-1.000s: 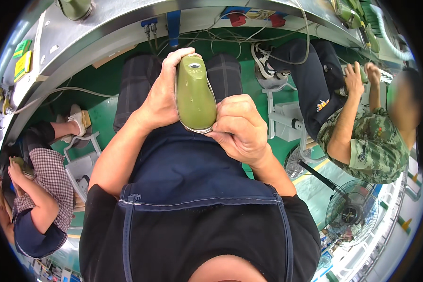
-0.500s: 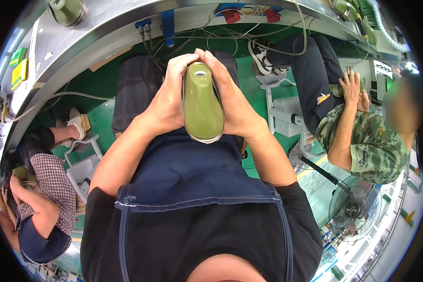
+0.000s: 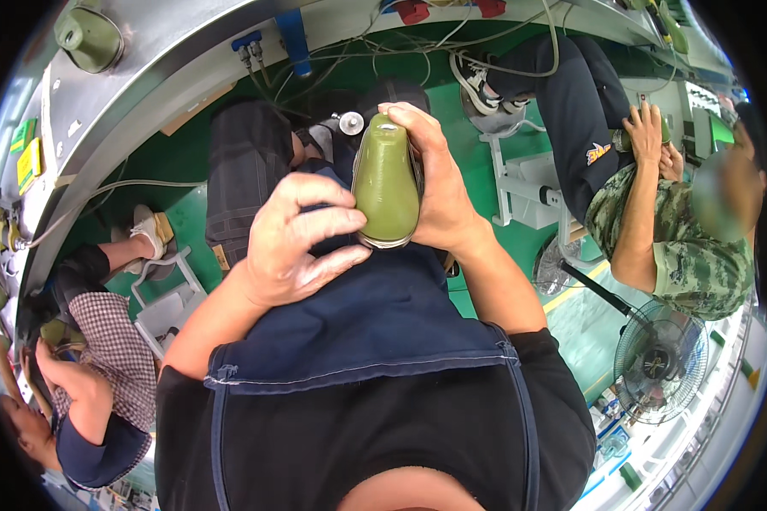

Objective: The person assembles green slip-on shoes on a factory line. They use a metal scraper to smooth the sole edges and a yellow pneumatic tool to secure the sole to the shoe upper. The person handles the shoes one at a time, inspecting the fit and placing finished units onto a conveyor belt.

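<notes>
An olive-green, glossy shoe last (image 3: 387, 189) with a small hole at its narrow end is held in front of my lap, and a dark and pale edging runs round its rim. My right hand (image 3: 439, 183) grips it along the right side, fingers reaching up beside the narrow end. On the other side, my left hand (image 3: 294, 238) has its fingers apart, with the fingertips at the lower left rim of the last. Whether they press on it I cannot tell.
A similar green last (image 3: 89, 38) stands on the metal bench (image 3: 158, 51) at the far left. Loose cables (image 3: 400, 47) hang under the bench. Co-workers sit on both sides, the right one (image 3: 673, 213) near a standing fan (image 3: 659, 362). A silvery round part (image 3: 350, 123) shows beyond my lap.
My left hand has come off the last's left side and moved down and left, its fingers spreading. The last has shifted slightly right and tilted, still in my right hand.
</notes>
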`<action>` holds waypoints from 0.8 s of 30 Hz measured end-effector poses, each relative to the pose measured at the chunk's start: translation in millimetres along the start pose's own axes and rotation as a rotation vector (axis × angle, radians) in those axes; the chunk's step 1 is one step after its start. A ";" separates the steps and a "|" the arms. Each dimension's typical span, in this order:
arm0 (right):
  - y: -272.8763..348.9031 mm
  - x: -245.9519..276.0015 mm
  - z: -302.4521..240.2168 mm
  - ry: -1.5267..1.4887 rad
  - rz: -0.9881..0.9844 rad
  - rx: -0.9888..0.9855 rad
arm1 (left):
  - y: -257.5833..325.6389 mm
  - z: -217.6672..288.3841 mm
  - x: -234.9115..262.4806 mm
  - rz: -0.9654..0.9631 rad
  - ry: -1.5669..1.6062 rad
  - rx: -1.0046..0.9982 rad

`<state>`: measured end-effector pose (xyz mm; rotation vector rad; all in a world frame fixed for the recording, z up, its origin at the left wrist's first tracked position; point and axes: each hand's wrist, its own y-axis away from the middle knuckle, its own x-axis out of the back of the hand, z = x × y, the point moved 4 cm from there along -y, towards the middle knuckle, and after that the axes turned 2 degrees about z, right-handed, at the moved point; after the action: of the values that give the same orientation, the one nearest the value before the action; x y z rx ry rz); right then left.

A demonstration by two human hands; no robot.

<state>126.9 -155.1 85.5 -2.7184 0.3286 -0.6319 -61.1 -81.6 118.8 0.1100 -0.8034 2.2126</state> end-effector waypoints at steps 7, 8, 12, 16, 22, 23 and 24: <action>33.5 -11.7 9.9 -0.091 0.027 -0.211 | 15.8 2.6 -16.6 0.083 -0.059 -0.062; 35.9 -12.3 9.5 -0.070 0.030 -0.206 | 17.5 3.2 -17.5 0.080 -0.071 -0.060; 36.4 -13.4 8.0 -0.007 0.041 -0.164 | 20.2 -0.2 -18.4 0.070 -0.062 -0.045; 32.9 -11.8 1.0 0.034 0.026 -0.110 | 21.1 -0.8 -17.7 0.016 -0.032 -0.028; 34.9 -12.5 -1.8 0.052 -0.006 -0.079 | 19.0 0.2 -14.3 -0.088 -0.003 -0.017; 35.2 -12.5 -2.1 0.047 -0.010 -0.079 | 18.6 1.0 -14.1 -0.102 -0.002 -0.017; 35.2 -12.8 -2.6 0.040 -0.013 -0.075 | 19.0 1.8 -13.9 -0.108 -0.005 -0.021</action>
<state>109.3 -184.4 69.9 -2.7846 0.3515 -0.6912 -64.8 -101.2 106.1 0.1447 -0.8048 2.1025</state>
